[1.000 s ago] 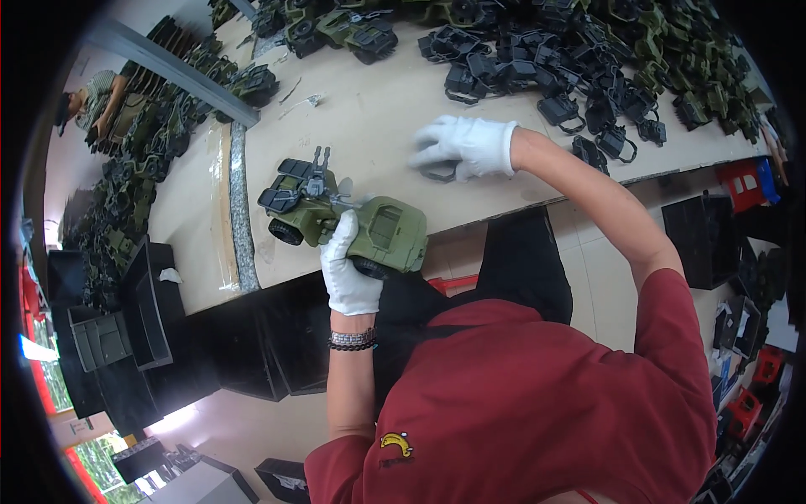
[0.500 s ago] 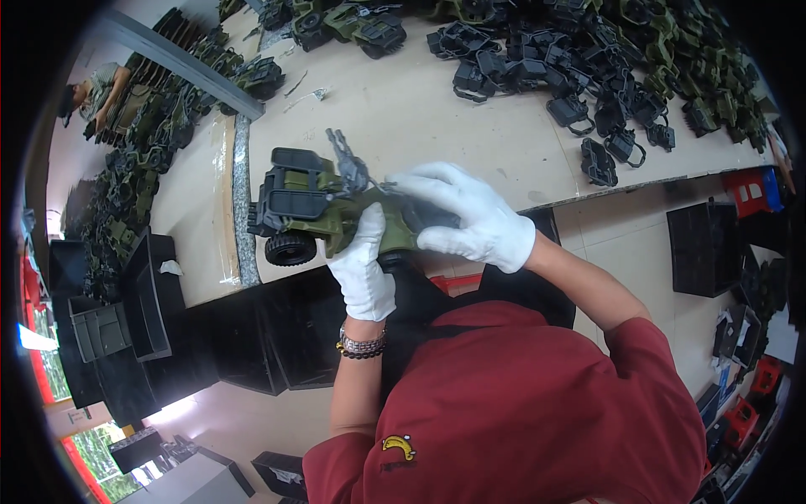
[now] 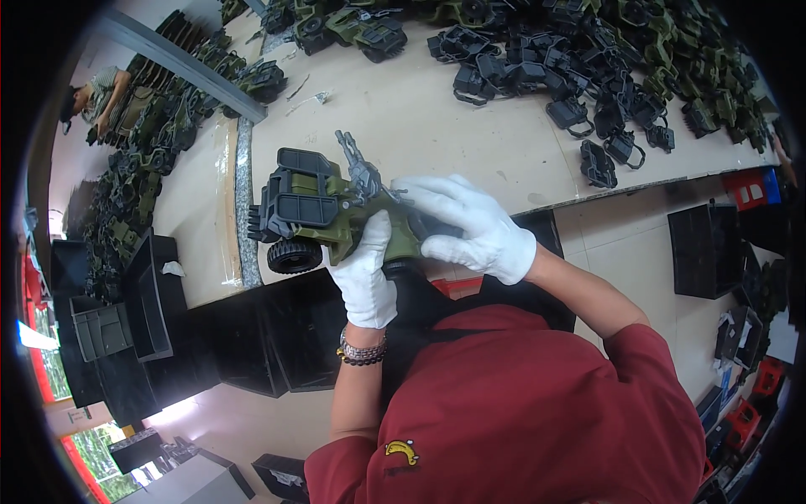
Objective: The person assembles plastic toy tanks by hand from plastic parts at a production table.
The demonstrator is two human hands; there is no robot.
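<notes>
A green toy vehicle (image 3: 339, 237) with a black wheel and dark grey rack panels (image 3: 304, 198) is held over the table's near edge. White-gloved, my left hand (image 3: 366, 284) grips its near side, the thumb lying up against the body. On top of the vehicle stands a grey gun-like piece (image 3: 363, 176). My right hand (image 3: 485, 233), gloved too, is curled round the right end of the vehicle, fingers on the top and thumb at the near side. A dark part under those fingers is mostly hidden.
Dark basket-like parts (image 3: 598, 164) are heaped at the far right, beside piled green vehicle bodies (image 3: 663, 59). More vehicles (image 3: 353, 32) stand at the back. A grey metal post (image 3: 189, 67) rises at left. Black bins (image 3: 155, 294) stand below the table; another person (image 3: 105, 92) is far left.
The toy vehicle has shifted slightly right and tipped a little, its gun-like piece moving right with it. Both hands keep their hold and have moved only slightly.
</notes>
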